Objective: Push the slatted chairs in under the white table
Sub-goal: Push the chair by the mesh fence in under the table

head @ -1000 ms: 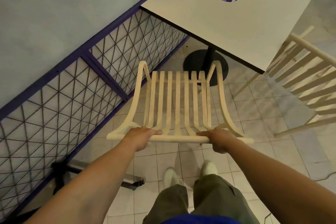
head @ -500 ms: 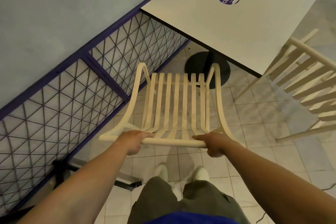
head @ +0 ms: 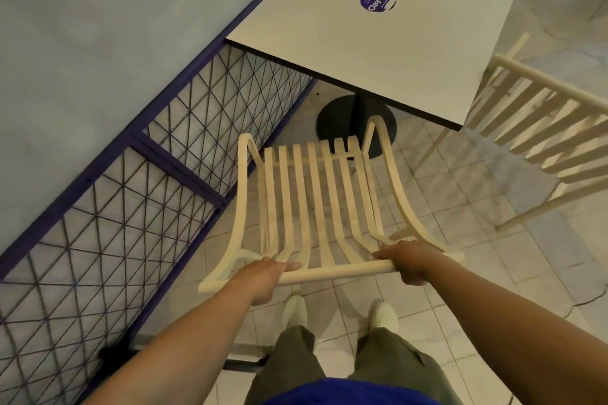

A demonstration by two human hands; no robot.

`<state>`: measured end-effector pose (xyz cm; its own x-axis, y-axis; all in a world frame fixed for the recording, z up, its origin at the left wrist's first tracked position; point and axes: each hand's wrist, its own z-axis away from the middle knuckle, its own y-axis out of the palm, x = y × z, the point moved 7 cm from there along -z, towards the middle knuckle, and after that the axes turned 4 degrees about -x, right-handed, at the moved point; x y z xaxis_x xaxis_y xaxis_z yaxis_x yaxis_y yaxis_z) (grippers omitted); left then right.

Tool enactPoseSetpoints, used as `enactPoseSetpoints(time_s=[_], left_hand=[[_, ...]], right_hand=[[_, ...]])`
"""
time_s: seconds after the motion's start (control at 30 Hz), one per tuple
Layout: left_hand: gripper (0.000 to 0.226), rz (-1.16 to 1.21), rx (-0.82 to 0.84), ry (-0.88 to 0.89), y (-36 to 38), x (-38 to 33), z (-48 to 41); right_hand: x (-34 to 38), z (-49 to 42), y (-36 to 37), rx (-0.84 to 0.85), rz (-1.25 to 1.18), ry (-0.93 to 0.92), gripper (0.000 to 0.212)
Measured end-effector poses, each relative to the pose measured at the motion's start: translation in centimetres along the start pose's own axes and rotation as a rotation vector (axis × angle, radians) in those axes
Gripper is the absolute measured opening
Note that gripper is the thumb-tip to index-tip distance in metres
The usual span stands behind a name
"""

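Tiled floor [head: 477,240] spreads below the white worktop [head: 378,52]. Left grip [head: 263,276] and right grip [head: 411,260] clasp the top rail of the slatted chair [head: 316,200]; it has come nearer the worktop's near edge, but its seat is not yet under.

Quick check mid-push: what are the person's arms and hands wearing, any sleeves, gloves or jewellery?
Both forearms are bare up to the frame edge, no sleeves showing. The left hand and right hand wear no gloves, and no watch, ring or bracelet is visible. Below them show a blue top, olive trousers and white shoes.
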<state>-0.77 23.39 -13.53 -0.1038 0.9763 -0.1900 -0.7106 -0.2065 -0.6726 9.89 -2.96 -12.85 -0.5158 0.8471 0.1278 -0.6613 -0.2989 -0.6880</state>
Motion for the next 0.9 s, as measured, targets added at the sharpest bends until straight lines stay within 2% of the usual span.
enactPoseSetpoints(time_s=[0.17,0.4,0.6,0.9], left_hand=[[0.092,-0.038,0.005,0.031,-1.5,2.8,-0.7],[0.081,-0.144,-0.019,0.081,-4.9,5.8,-2.0],[0.088,-0.207,-0.006,0.133,-7.6,8.7,-3.8],[0.084,-0.328,-0.023,0.136,-11.4,12.8,-5.1]], right_hand=[[2.2,-0.2,-0.1,-0.017,-0.048,0.040,0.074],[5.2,-1.0,-0.1,-0.051,-0.129,0.093,0.068],[7.4,-2.9,-0.5,-0.067,-0.219,0.109,0.057],[11.0,-5.6,-1.8,-0.097,-0.261,0.149,0.057]])
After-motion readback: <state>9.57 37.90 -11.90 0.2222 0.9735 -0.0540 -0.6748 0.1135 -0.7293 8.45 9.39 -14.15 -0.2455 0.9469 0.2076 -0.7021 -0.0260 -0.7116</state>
